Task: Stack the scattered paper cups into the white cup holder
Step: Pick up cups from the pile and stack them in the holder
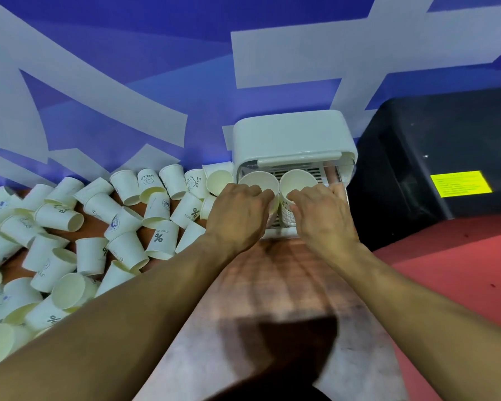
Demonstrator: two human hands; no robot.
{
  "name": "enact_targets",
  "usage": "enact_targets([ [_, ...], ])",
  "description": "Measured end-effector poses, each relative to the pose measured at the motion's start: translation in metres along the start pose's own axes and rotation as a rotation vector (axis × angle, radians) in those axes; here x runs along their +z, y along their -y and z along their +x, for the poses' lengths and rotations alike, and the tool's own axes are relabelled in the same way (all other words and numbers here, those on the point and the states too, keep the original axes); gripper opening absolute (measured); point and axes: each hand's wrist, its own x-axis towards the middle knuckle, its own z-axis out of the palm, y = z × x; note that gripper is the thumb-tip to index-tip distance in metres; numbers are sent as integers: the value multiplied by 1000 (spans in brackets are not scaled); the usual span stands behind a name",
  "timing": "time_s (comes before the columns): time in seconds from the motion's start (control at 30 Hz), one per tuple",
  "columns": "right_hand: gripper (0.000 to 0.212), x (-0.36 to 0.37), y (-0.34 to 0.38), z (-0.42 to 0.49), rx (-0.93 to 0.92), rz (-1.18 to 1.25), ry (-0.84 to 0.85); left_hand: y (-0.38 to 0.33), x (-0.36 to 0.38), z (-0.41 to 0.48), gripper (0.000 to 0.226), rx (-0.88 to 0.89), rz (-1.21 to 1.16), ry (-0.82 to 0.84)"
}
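two hands, left hand point(237, 209) and right hand point(321, 211), grip two cup stacks point(259, 178).

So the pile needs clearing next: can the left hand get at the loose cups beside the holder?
Probably yes. The left hand rests at the white cup holder, and the loose cups lie right beside it with nothing between.

Wooden tabletop point(275, 285) is carrying scattered paper cups point(70, 227) lying across its left side and white cup holder point(292, 140) standing at far edge.

Single head-worn view (wide-angle), steeply forward and down, close over the table point(272, 285).
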Motion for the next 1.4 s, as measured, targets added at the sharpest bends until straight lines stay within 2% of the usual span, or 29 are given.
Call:
enact_targets([
  [0.13, 4, 17, -2, 2, -12, -23, 45, 2, 12, 5, 7, -9, 12, 90],
  [0.3, 31, 30, -1, 4, -1, 49, 84, 7, 32, 7, 5, 24, 16, 187],
  [0.6, 22, 45, -2, 3, 46, 64, 169, 7, 46, 5, 16, -11, -27, 252],
  [0.77, 21, 41, 1, 5, 67, 84, 219, 6, 46, 6, 19, 5, -25, 244],
  [0.9, 18, 29, 10, 4, 71, 81, 115, 4, 40, -4, 20, 41, 56, 179],
  [1.13, 24, -8, 59, -3, -17, 152, -32, 6, 8, -49, 25, -81, -5, 37],
  [1.4, 29, -20, 135, -32, -185, 216, 32, 28, -26, -132, 26, -286, 5, -19],
])
